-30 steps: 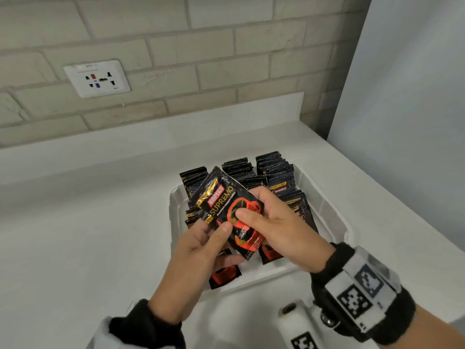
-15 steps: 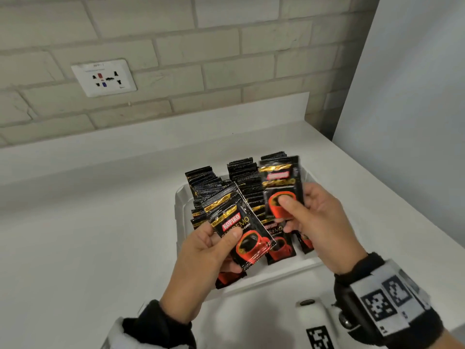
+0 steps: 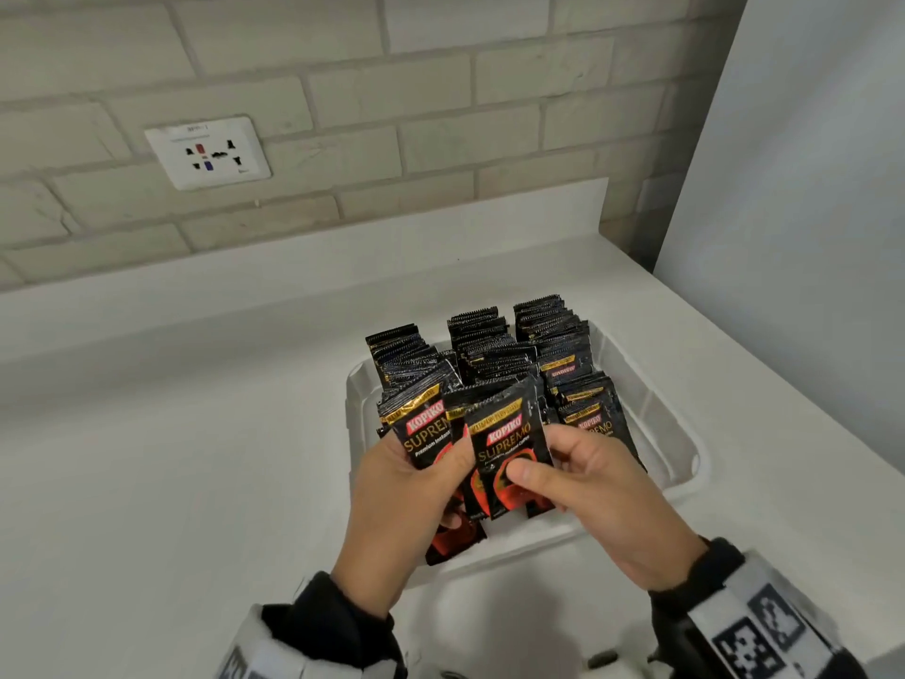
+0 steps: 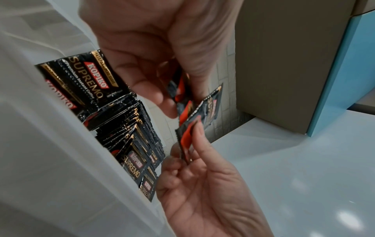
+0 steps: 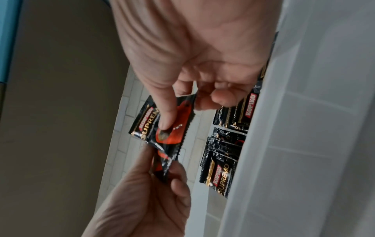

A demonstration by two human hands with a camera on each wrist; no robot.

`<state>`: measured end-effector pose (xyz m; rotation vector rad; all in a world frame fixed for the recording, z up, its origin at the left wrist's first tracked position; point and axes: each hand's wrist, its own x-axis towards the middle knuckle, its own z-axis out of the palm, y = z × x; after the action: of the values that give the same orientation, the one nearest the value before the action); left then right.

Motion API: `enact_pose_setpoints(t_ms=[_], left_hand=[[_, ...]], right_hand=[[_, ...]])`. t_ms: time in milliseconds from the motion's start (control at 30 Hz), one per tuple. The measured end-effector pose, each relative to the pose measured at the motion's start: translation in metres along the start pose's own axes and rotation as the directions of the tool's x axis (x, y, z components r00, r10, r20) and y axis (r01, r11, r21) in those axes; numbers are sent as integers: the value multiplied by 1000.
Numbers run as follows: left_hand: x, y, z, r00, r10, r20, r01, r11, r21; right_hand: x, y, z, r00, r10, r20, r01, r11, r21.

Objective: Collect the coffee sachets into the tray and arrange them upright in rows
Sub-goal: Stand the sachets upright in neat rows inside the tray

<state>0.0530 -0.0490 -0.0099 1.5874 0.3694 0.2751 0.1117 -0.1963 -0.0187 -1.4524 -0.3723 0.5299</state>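
A white tray (image 3: 683, 436) on the counter holds black Kopiko sachets (image 3: 492, 355) standing upright in rows at its back, and several more (image 3: 595, 423) lean at the front right. My left hand (image 3: 416, 487) grips a small stack of sachets (image 3: 426, 431) above the tray's front left. My right hand (image 3: 578, 472) pinches the front sachet (image 3: 507, 445) of that stack between thumb and fingers. In the right wrist view the thumb lies on that sachet (image 5: 170, 128), above the left hand (image 5: 154, 189). The left wrist view shows the right hand (image 4: 202, 160) pinching the sachet's edge (image 4: 192, 128).
The white counter (image 3: 171, 458) spreads to the left of the tray. Behind it stands a brick wall with a socket plate (image 3: 208, 151). A grey panel (image 3: 808, 188) closes off the right side close to the tray. One sachet (image 3: 450, 543) lies at the tray's front left under my left hand.
Half a second ago my right hand held one sachet apart over the tray's right rows. It has come back to the stack in my left hand and now pinches the front sachet.
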Motion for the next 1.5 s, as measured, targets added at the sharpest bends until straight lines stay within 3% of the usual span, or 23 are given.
enact_pose_setpoints(t_ms=[100, 267, 433, 533, 633, 767, 967, 1033, 1167, 1300, 1367, 1433, 1500], left_hand=[[0, 1, -2, 1000, 21, 21, -20, 1000, -22], [0, 2, -2, 993, 48, 104, -46, 999, -22], [5, -5, -9, 986, 114, 125, -124, 990, 74], [7, -3, -13, 980, 145, 138, -163, 979, 123], [5, 6, -12, 954, 214, 211, -252, 952, 174], [10, 25, -10, 919, 247, 309, -310, 935, 175], [25, 39, -29, 909, 253, 332, -346, 902, 260], [23, 39, -33, 910, 221, 351, -336, 890, 309], [16, 33, -33, 916, 145, 375, -300, 866, 400], [7, 25, -43, 951, 38, 307, -174, 886, 430], [5, 22, -53, 977, -70, 199, -9, 928, 371], [1, 22, -60, 962, -225, 156, 177, 945, 276], [-3, 17, -63, 926, -335, 175, 288, 925, 248]], right_hand=[[2, 6, 1, 998, 29, -62, -30, 999, -14], [2, 6, -2, 990, 101, -99, -75, 969, 236], [3, 10, -8, 985, 59, -163, 6, 926, 377], [2, 7, -9, 990, 38, -137, 18, 924, 382], [5, -1, 0, 992, 43, -116, -15, 973, 231], [15, -25, 18, 986, -117, -119, 109, 992, -70], [29, -57, 19, 938, -344, -46, 296, 863, -410], [31, -73, 15, 922, -377, 86, 370, 798, -476], [37, -92, 17, 884, -225, 410, 464, 532, -708], [43, -80, 23, 884, -9, 467, 437, 372, -819], [44, -66, 26, 873, 123, 472, 416, 319, -852], [46, -51, 33, 845, 245, 476, 419, 251, -873], [49, -39, 43, 816, 342, 466, 429, 182, -885]])
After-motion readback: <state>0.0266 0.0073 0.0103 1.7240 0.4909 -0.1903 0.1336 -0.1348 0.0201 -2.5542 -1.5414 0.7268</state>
